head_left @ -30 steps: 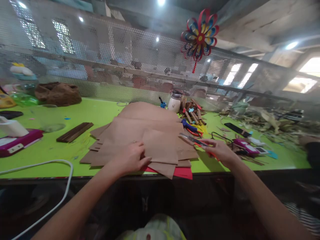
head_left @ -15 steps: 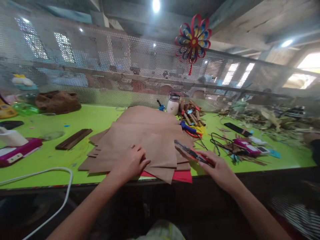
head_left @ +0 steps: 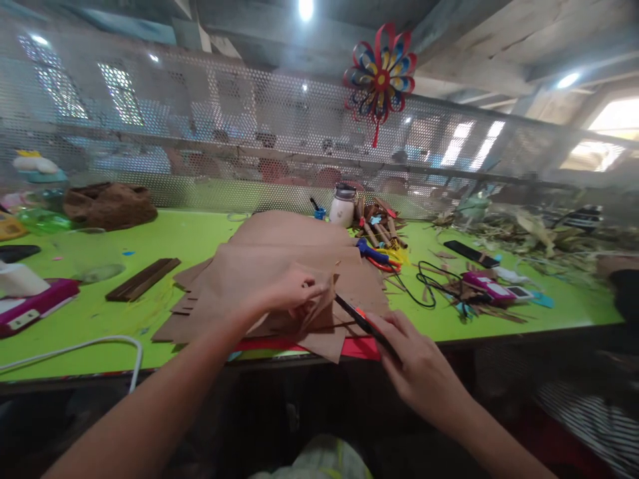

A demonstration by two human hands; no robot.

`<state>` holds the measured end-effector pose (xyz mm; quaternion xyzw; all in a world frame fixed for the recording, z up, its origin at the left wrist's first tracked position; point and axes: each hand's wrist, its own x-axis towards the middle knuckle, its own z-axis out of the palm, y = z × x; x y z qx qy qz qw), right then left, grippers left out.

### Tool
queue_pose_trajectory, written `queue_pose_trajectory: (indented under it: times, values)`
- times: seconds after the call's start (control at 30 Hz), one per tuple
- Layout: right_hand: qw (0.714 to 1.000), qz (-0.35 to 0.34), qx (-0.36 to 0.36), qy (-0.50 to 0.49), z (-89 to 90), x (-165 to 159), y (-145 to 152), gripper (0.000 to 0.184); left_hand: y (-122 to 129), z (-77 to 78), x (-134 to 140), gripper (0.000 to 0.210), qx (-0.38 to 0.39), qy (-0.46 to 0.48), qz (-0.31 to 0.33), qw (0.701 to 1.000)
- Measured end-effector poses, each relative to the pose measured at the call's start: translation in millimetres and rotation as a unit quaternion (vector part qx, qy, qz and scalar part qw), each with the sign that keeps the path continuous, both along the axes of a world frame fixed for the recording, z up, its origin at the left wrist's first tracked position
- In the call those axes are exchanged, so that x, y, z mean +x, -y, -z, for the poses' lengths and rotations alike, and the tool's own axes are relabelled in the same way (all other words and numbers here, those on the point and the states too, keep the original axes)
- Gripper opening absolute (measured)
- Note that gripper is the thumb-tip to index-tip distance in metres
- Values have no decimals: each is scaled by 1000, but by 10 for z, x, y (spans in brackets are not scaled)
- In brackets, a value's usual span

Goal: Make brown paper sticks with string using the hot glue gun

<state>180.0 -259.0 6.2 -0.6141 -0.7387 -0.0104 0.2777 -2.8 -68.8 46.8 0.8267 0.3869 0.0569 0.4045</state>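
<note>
Through the head camera I have the left hand [head_left: 294,291] over a broad, layered stack of brown paper [head_left: 249,266], its thumb and fingertips closed on the near edge of a thin brown paper sheet [head_left: 319,314], which bends up off the stack. My right hand [head_left: 417,356] has its fingers wrapped around a long, slim cutting tool with black and orange-red parts [head_left: 368,324]. The tool points up and leftward, its tip at the raised sheet; I cannot tell whether the two touch.

The stack lies at the middle of the bright green tabletop [head_left: 187,233], near its front edge, with a flat red sheet [head_left: 362,349] poking out beneath. Just beside the stack's right side I see a blue-handled tool [head_left: 373,252]; behind it stands a whitish jar with a dark lid [head_left: 343,209]. Well apart, leftward, lie dark brown flat strips [head_left: 143,279].
</note>
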Motion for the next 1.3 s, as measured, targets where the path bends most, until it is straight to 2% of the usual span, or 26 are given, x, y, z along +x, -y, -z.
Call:
queue_pose_trajectory:
  times: [0.07, 0.13, 0.23, 0.33, 0.5, 0.6, 0.67, 0.77, 0.87, 0.97, 1.03, 1.13, 1.23, 1.3]
  values:
    - [1000, 2, 1, 13, -4, 4, 7, 57, -94, -83, 111, 62, -91, -15, -25, 995]
    - [1000, 2, 3, 22, -2, 8, 16, 57, -159, -122, 201, 68, -114, -49, -26, 992]
    - [1000, 1, 5, 20, -3, 20, 36, 54, -203, -109, 288, 58, -109, -85, -21, 990]
    - [1000, 1, -5, -7, -18, 80, 68, 51, -204, -68, 328, 50, -108, -100, -50, 988]
    - [991, 52, 28, -119, -109, 331, 111, 36, -141, -71, 348, 49, -103, -90, -65, 989]
    - [973, 93, -23, -208, -221, 443, 52, 38, -90, -102, 352, 49, -89, -98, -56, 990]
    - [960, 93, -81, -253, -303, 468, -47, 43, -61, -117, 353, 50, -61, -111, -48, 991]
    - [949, 65, -152, -268, -409, 480, -246, 47, -24, -123, 353, 51, -1, -127, -34, 991]
    - [944, 23, -216, -247, -519, 550, -420, 46, 11, -116, 357, 51, 45, -144, -30, 988]
    - [945, -15, -269, -185, -694, 686, -520, 45, 28, -84, 377, 51, 114, -164, -21, 980]
    - [950, -25, -288, -116, -851, 769, -559, 44, 19, -37, 402, 51, 203, -184, -7, 962]
    - [960, -46, -275, -6, -1078, 820, -621, 39, -2, 49, 450, 56, 332, -207, 5, 920]
    - [956, -90, -277, 44, -1196, 799, -708, 37, 19, 92, 490, 61, 375, -219, 3, 901]
    - [944, -123, -305, 33, -1181, 775, -762, 38, 56, 86, 495, 68, 384, -218, 3, 897]
